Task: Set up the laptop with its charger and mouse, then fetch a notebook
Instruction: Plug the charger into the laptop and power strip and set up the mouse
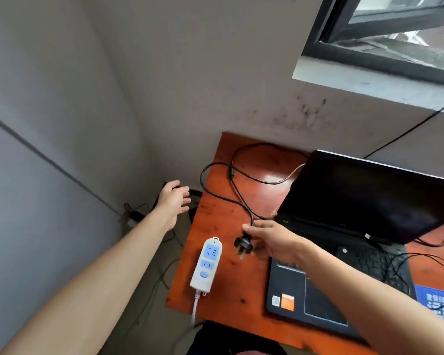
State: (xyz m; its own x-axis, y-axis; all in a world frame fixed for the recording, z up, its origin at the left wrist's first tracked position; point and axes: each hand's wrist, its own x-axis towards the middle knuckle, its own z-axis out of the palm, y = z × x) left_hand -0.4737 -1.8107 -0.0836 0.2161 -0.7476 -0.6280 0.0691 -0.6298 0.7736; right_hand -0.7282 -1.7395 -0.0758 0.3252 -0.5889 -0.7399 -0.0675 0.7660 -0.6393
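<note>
An open black laptop [364, 226] with a dark screen sits on a reddish wooden desk [215, 221]. The charger's black cable [215, 193] loops across the desk's far left part. My right hand [272, 239] pinches the cable's black three-pin plug [242, 243] just above the desk, right of a white and blue power strip [207, 265]. My left hand [173, 201] hovers past the desk's left edge, fingers spread and holding nothing. No mouse or notebook is visible.
The desk stands in a corner under a window [385, 34]. Dark cables and a black box lie on the floor [149, 278] left of the desk. Thin wires [420, 265] cross the laptop keyboard at the right, above a blue printed pad [438, 301].
</note>
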